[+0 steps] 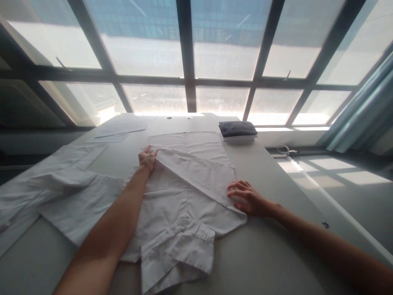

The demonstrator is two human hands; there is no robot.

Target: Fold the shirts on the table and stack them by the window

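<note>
A white shirt lies spread on the table, its collar end toward me and its buttoned front running up the middle. One side of it is folded slantwise across the front. At the far left corner of that fold, my left hand pinches the fabric between thumb and fingers. My right hand rests at the right edge of the fold, fingers apart and slightly bent, the fingertips touching the cloth. Another white garment lies loosely rumpled to the left, partly behind my left forearm.
On the table's far right stands a folded stack with a dark cloth on top of white ones. White paper sheets lie at the far left. Large windows rise behind, and a coiled white cable is off to the right.
</note>
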